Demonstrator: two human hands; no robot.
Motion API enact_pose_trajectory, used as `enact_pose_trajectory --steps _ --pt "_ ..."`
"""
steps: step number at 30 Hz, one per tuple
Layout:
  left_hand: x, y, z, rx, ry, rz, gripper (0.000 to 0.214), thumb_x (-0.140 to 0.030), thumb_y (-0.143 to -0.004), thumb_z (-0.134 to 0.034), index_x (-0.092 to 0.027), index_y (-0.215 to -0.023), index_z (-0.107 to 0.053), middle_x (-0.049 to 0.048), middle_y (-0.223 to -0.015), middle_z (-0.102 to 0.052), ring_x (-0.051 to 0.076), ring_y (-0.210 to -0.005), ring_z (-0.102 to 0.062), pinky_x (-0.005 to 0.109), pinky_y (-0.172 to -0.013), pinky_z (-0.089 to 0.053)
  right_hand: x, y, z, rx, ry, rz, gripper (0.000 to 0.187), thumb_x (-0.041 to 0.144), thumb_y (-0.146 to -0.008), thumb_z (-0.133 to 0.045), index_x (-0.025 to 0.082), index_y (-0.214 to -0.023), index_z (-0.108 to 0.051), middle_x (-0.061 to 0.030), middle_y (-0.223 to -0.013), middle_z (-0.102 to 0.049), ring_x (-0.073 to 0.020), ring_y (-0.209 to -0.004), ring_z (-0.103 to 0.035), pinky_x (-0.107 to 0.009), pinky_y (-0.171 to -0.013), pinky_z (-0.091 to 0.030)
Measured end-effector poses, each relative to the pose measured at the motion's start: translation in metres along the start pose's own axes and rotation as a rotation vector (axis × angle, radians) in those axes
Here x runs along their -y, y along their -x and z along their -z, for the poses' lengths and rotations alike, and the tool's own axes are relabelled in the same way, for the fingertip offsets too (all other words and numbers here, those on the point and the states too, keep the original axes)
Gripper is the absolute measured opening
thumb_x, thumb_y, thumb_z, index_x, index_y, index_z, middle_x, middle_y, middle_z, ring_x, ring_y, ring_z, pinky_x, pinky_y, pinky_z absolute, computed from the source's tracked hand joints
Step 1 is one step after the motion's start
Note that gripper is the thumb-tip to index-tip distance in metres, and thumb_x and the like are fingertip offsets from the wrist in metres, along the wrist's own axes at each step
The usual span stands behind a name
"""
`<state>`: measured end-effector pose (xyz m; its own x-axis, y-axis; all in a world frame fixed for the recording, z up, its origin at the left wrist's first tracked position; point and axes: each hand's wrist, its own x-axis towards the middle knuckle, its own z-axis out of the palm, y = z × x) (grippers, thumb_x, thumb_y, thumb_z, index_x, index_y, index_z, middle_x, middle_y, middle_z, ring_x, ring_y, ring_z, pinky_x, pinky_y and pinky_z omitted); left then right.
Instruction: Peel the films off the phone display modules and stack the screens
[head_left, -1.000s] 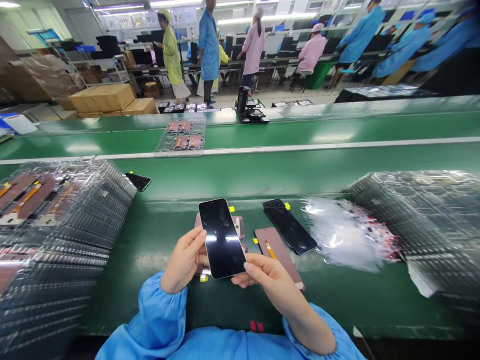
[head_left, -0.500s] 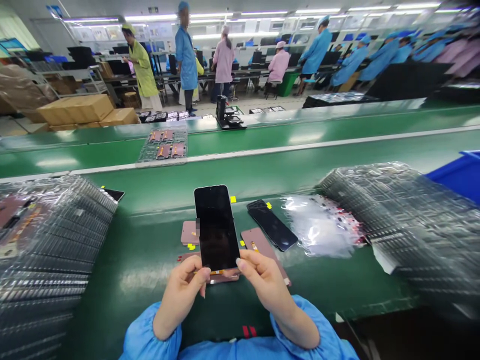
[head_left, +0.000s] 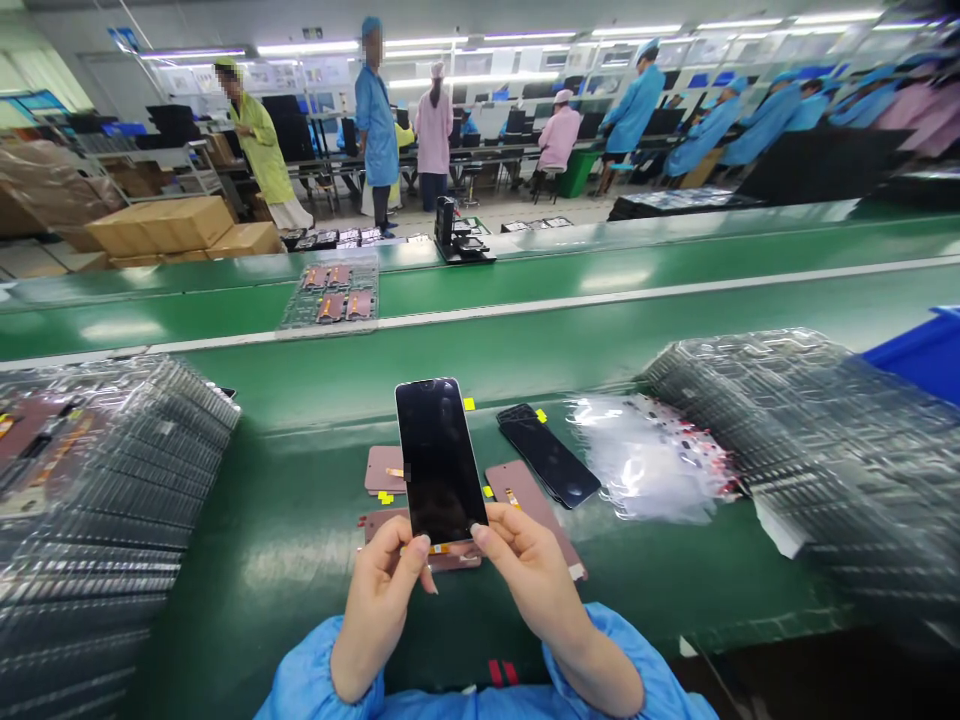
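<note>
A black phone screen (head_left: 441, 455) with a thin pale edge is held up in front of me, its dark face towards me. My left hand (head_left: 388, 590) pinches its lower left corner between thumb and fingers. At the lower right corner, my right hand (head_left: 531, 570) grips it the same way. An orange flex strip (head_left: 439, 549) shows along the bottom edge. Beneath and around it lie pinkish-brown screen backs, one at the left (head_left: 384, 468) and one at the right (head_left: 525, 500). More dark phone screens (head_left: 551, 458) lie stacked to the right, with a yellow tab.
Stacks of clear plastic trays stand at the left (head_left: 172, 440) and right (head_left: 810, 450). Clear plastic films with red tabs (head_left: 652, 460) lie near the right stack. One tray with brown parts (head_left: 330, 293) sits on the green conveyor (head_left: 585, 270). Several people work beyond.
The phone screen and both hands have shifted slightly right and down in view, along with a small camera movement. Both hands keep their hold. A person in yellow in the background leans more.
</note>
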<state>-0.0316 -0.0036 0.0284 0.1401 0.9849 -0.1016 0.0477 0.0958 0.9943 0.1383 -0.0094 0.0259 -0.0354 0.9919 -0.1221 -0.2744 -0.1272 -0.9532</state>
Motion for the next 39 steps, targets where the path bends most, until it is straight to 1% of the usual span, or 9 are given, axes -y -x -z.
enact_pose_trajectory --steps 3,12,23,27,30,32,34,36,39 --pt "-0.001 0.004 -0.008 -0.064 -0.003 -0.018 0.041 -0.057 -0.087 -0.058 -0.020 -0.070 -0.056 -0.0017 -0.057 -0.057 0.015 -0.060 -0.054 0.027 -0.066 -0.041 -0.005 0.001 -0.003 -0.061 -0.008 0.031 0.040 0.057 -0.082 -0.069 0.020 -0.098 -0.072 -0.0071 -0.080 -0.076 -0.0226 -0.069 -0.073 -0.037 -0.069 -0.061" --pt "0.000 0.008 -0.015 -0.104 0.059 0.022 0.035 -0.054 -0.088 -0.058 -0.020 -0.078 -0.059 0.0006 -0.068 -0.064 0.019 -0.070 -0.062 0.028 -0.072 -0.046 -0.012 0.003 -0.005 -0.142 0.058 0.109 0.036 0.054 -0.084 -0.067 0.020 -0.094 -0.074 -0.0052 -0.073 -0.073 -0.0222 -0.063 -0.070 -0.032 -0.060 -0.059" --pt "0.004 0.003 -0.011 -0.028 0.224 0.076 0.030 -0.047 -0.089 -0.060 -0.019 -0.077 -0.058 0.0025 -0.077 -0.065 0.020 -0.079 -0.063 0.030 -0.078 -0.050 -0.015 -0.002 -0.007 -0.118 0.035 0.160 0.029 0.046 -0.088 -0.066 0.019 -0.091 -0.076 -0.0043 -0.074 -0.071 -0.0208 -0.068 -0.068 -0.033 -0.069 -0.059" --pt "0.000 0.000 -0.005 0.004 0.208 0.096 0.033 -0.049 -0.086 -0.064 -0.017 -0.078 -0.065 0.0027 -0.075 -0.065 0.018 -0.074 -0.063 0.031 -0.077 -0.052 -0.010 -0.006 -0.005 -0.081 -0.087 0.097 0.026 0.045 -0.085 -0.070 0.019 -0.087 -0.075 -0.0040 -0.071 -0.072 -0.0210 -0.064 -0.069 -0.036 -0.068 -0.060" --pt "0.000 -0.001 0.001 0.093 0.200 0.066 0.032 -0.048 -0.081 -0.071 -0.017 -0.089 -0.070 0.0035 -0.078 -0.069 0.018 -0.074 -0.066 0.030 -0.076 -0.053 -0.007 -0.008 -0.003 -0.057 -0.172 0.038 0.026 0.044 -0.083 -0.073 0.018 -0.085 -0.074 -0.0048 -0.070 -0.073 -0.0208 -0.062 -0.071 -0.033 -0.063 -0.060" --pt "0.000 -0.001 0.003 0.108 0.194 0.058 0.032 -0.047 -0.079 -0.073 -0.018 -0.093 -0.071 0.0035 -0.080 -0.071 0.017 -0.071 -0.067 0.028 -0.073 -0.053 -0.006 -0.008 -0.003 -0.047 -0.184 0.029 0.025 0.043 -0.084 -0.073 0.018 -0.086 -0.074 -0.0054 -0.072 -0.075 -0.0205 -0.064 -0.072 -0.031 -0.064 -0.061" --pt "-0.002 -0.001 0.004 0.060 0.163 0.063 0.032 -0.049 -0.078 -0.073 -0.017 -0.081 -0.069 0.0022 -0.071 -0.070 0.015 -0.064 -0.066 0.026 -0.068 -0.052 -0.006 -0.005 -0.004 -0.025 -0.165 0.035 0.024 0.043 -0.086 -0.071 0.019 -0.089 -0.074 -0.0056 -0.076 -0.076 -0.0210 -0.067 -0.073 -0.032 -0.067 -0.062" --pt "-0.005 -0.001 0.003 0.004 0.124 0.055 0.042 -0.056 -0.076 -0.072 -0.017 -0.066 -0.063 0.0002 -0.059 -0.066 0.014 -0.056 -0.063 0.025 -0.062 -0.050 -0.004 -0.001 -0.005 0.016 -0.129 0.051 0.025 0.043 -0.087 -0.069 0.019 -0.092 -0.074 -0.0060 -0.079 -0.077 -0.0218 -0.068 -0.074 -0.033 -0.068 -0.062" --pt "-0.013 -0.002 0.002 -0.048 0.085 0.031 0.053 -0.066 -0.073 -0.069 -0.017 -0.057 -0.054 -0.0022 -0.049 -0.059 0.013 -0.048 -0.059 0.024 -0.057 -0.047 0.000 0.005 -0.006 0.056 -0.040 0.119 0.025 0.043 -0.089 -0.067 0.019 -0.094 -0.074 -0.0064 -0.082 -0.078 -0.0218 -0.069 -0.074 -0.033 -0.068 -0.063"
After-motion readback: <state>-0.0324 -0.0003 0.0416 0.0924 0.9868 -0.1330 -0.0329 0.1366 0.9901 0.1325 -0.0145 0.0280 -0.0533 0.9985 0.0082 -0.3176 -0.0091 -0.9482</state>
